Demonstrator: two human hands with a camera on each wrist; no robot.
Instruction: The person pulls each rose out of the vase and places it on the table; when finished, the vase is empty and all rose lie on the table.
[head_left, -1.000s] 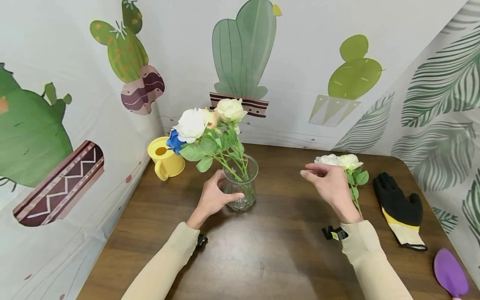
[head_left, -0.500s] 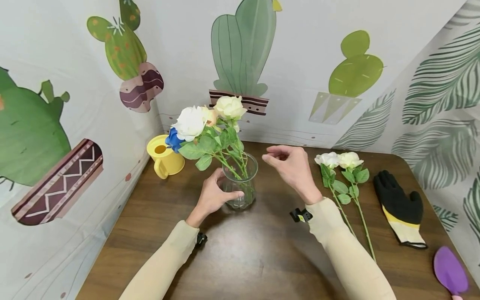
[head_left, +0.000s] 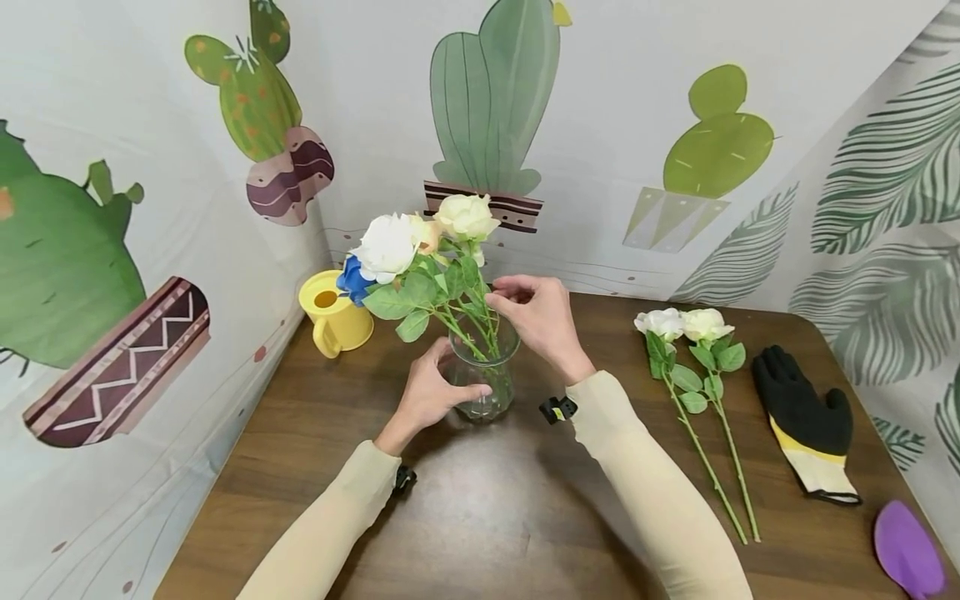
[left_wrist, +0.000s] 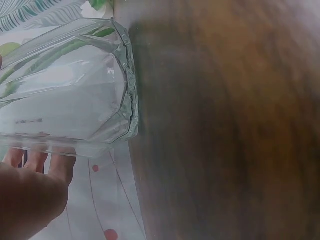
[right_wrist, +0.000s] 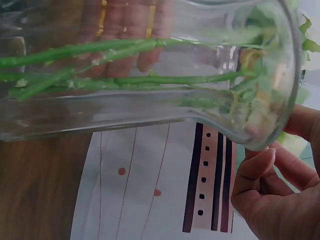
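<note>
A clear glass vase (head_left: 483, 392) stands upright on the table, holding several long-stemmed artificial roses. A white rose (head_left: 386, 247), a pale yellow rose (head_left: 467, 218), a peach one and a blue rose (head_left: 352, 282) lean leftward above its rim. My left hand (head_left: 433, 390) grips the vase's body from the left, thumb in front; in the left wrist view its fingers (left_wrist: 61, 167) show beyond the glass. My right hand (head_left: 542, 321) is at the vase's right rim, fingers loosely bent near the green stems (right_wrist: 125, 80). No stem shows plainly between its fingertips.
Two more roses (head_left: 686, 325), white and pale yellow, lie on the right of the wooden table (head_left: 480, 517). Beyond them are a black-and-cream glove (head_left: 806, 417) and a purple scoop (head_left: 907, 550). A yellow watering can (head_left: 337, 317) stands behind at the left, near the cactus-printed backdrop.
My right hand has moved left, from over the two lying roses to the vase's rim, uncovering those roses. My left hand has kept its grip on the vase.
</note>
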